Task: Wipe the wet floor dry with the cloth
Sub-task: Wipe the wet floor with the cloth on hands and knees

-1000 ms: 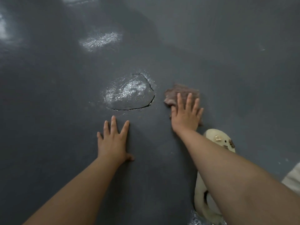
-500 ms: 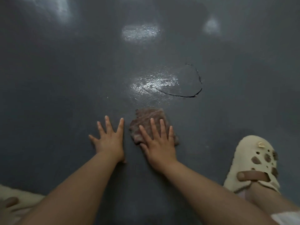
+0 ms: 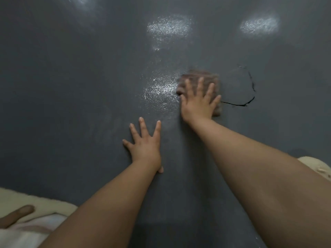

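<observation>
A small brown cloth (image 3: pixel 195 75) lies on the dark grey floor (image 3: pixel 71 86), blurred by motion. My right hand (image 3: pixel 198 101) presses flat on it with fingers spread and straight. A glistening wet patch (image 3: pixel 159 90) sits just left of the cloth. My left hand (image 3: pixel 145 145) rests flat on the floor nearer me, fingers spread, holding nothing.
A thin curved crack (image 3: pixel 249 93) runs in the floor right of the cloth. Shiny spots lie farther off (image 3: pixel 170 29), (image 3: pixel 259 25). A cream shoe (image 3: pixel 320 169) is at the right edge; a cream sandal with a toe (image 3: pixel 19 212) sits bottom left.
My right hand has pushed the cloth away from me and rightward, up beside the wet patch and the crack. My left hand stays planted on the floor.
</observation>
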### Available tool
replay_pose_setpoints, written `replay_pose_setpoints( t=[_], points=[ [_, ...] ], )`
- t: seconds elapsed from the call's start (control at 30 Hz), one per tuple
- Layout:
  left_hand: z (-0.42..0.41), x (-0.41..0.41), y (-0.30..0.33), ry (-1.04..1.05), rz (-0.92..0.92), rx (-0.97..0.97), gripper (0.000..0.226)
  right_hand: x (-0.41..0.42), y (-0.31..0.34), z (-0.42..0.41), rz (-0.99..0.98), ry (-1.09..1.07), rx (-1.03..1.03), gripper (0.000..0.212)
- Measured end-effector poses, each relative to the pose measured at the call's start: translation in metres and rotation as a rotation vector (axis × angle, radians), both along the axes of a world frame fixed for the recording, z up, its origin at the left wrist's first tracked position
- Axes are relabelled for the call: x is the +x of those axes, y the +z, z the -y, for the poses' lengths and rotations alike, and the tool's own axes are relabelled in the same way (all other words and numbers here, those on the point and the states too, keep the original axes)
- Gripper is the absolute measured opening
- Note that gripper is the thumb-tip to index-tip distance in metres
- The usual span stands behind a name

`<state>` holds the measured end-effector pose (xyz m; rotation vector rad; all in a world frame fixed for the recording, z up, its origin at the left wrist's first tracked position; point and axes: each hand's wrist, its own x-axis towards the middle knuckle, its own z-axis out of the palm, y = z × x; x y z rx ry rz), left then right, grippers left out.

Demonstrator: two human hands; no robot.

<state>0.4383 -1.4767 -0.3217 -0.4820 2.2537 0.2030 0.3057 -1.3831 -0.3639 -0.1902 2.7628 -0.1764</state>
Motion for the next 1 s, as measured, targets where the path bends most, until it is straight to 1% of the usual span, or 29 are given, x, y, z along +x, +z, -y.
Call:
replay_pose_setpoints(
  t=[0.07, 0.13, 0.17, 0.23, 0.3, 0.37, 0.47, 0.53, 0.57, 0.63, 0.67, 0.73, 0.8, 0.83, 0.9, 0.93, 1.0],
  points=[
    [0.003, 0.005, -0.003, 0.008, -0.033, -0.011, 0.144, 0.027, 0.001, 0.019, -0.006, 0.256, -0.032, 0.055],
    [0.005, 0.012, -0.003, 0.029, -0.076, -0.016, 0.144, 0.056, 0.000, 0.024, -0.007, 0.459, -0.033, 0.054],
    [0.006, 0.015, -0.003, 0.044, -0.093, -0.014, 0.143, 0.069, -0.001, 0.020, -0.009, 0.515, -0.030, 0.053],
    [0.006, 0.021, -0.002, 0.074, -0.117, -0.006, 0.141, 0.087, -0.003, 0.003, -0.016, 0.511, -0.050, 0.056],
    [0.008, 0.023, -0.002, 0.092, -0.123, 0.003, 0.140, 0.095, -0.003, -0.023, -0.018, 0.383, -0.079, 0.060],
    [0.009, 0.023, -0.002, 0.097, -0.121, 0.015, 0.140, 0.098, -0.005, -0.057, -0.015, 0.196, -0.030, 0.063],
    [0.008, 0.021, -0.001, 0.090, -0.117, 0.018, 0.141, 0.110, -0.003, -0.100, -0.016, -0.218, 0.075, 0.054],
    [0.009, 0.021, 0.000, 0.092, -0.124, 0.015, 0.140, 0.118, 0.001, -0.099, 0.025, -0.513, 0.100, 0.052],
    [0.009, 0.022, 0.000, 0.089, -0.126, 0.018, 0.140, 0.120, 0.004, -0.090, 0.045, -0.619, 0.081, 0.053],
    [0.012, 0.026, -0.001, 0.069, -0.140, 0.033, 0.137, 0.120, 0.007, -0.064, 0.090, -0.724, 0.025, 0.054],
    [0.015, 0.029, -0.001, 0.054, -0.157, 0.051, 0.134, 0.119, 0.007, -0.050, 0.106, -0.722, 0.004, 0.055],
    [0.026, 0.038, 0.000, 0.022, -0.208, 0.133, 0.120, 0.117, 0.006, -0.023, 0.122, -0.634, -0.016, 0.056],
    [0.043, 0.050, 0.002, 0.026, -0.282, 0.211, 0.096, 0.116, 0.007, 0.005, 0.125, -0.468, -0.031, 0.057],
    [0.052, 0.056, 0.003, 0.050, -0.321, 0.220, 0.085, 0.116, 0.007, 0.019, 0.123, -0.360, -0.043, 0.057],
    [0.071, 0.068, 0.003, 0.123, -0.377, 0.146, 0.073, 0.119, 0.007, 0.046, 0.125, -0.092, -0.059, 0.057],
    [0.081, 0.074, 0.003, 0.170, -0.381, 0.082, 0.070, 0.125, 0.006, 0.057, 0.122, 0.066, -0.057, 0.057],
    [0.099, 0.082, 0.002, 0.277, -0.333, -0.030, 0.071, 0.142, 0.002, 0.072, 0.104, 0.407, -0.078, 0.056]
  ],
)
